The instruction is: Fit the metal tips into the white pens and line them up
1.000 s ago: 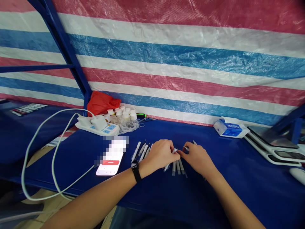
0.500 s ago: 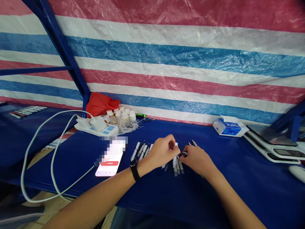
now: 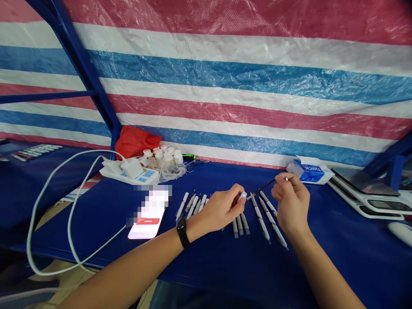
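My left hand [image 3: 227, 206], with a black watch on its wrist, pinches a small white cap-like piece [image 3: 243, 195] between thumb and fingers. In my right hand [image 3: 291, 199] is a thin dark stick, like a fine brush [image 3: 266, 185], with a yellowish section near its end. That end points at the white piece; whether they touch I cannot tell. Below my left fingertips lie several grey capped sticks [image 3: 240, 225]. Slim white pen-like sticks [image 3: 260, 219] lie between my hands, slanting toward me. Left of my left hand is another row of white and grey sticks [image 3: 190, 205].
A lit phone [image 3: 149, 214] lies at left, with a white power strip [image 3: 141, 175] and looping cable behind it. Several white-lidded bottles [image 3: 169, 156] sit by a red bag [image 3: 135, 141]. At right are a blue-and-white box [image 3: 313, 171] and a scale [image 3: 373, 204].
My right hand has lifted and moved right, drawing the dark stick into view. The white sticks between my hands now show. My left hand has shifted slightly right, still pinching the white piece.
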Tool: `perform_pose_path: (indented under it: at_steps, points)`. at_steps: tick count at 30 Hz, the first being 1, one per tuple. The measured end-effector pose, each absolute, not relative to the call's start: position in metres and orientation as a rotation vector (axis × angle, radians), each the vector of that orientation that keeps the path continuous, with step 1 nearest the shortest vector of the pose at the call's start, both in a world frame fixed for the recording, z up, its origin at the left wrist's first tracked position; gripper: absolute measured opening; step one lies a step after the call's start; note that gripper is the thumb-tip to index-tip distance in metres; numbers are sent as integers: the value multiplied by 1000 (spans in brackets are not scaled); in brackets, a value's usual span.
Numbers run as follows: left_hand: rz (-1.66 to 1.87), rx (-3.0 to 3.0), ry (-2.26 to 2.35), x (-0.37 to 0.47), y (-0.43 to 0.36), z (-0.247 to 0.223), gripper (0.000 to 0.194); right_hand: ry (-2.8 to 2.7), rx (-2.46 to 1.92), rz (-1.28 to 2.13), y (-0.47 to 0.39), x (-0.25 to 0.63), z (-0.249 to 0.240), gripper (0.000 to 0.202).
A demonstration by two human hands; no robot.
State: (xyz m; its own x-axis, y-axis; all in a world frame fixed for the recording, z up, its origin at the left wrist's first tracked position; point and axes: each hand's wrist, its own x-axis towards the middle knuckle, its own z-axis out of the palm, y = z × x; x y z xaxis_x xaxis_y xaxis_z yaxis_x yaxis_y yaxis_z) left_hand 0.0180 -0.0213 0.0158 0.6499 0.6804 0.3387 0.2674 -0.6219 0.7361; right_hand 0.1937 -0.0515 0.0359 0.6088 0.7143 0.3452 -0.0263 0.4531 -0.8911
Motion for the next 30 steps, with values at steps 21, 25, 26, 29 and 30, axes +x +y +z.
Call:
perform_pose_path:
  at_steps: [21,25,26,29,30]
  points:
    - [868,2318,823,18,-24,13,29,-844,-836,472,-54,190,40,26]
    - [877,2312,846,19,-24,14,29,-864,-842,513,-54,190,42,27]
    - [879,2315,855,19,-24,14,29,-876,-843,513,-55,190,42,27]
    - [882,2323,860,20,-24,14,30,-909,-849,522,-55,190,38,26]
    - [889,2326,852,20,-25,14,31,-920,-854,534,-55,189,36,27]
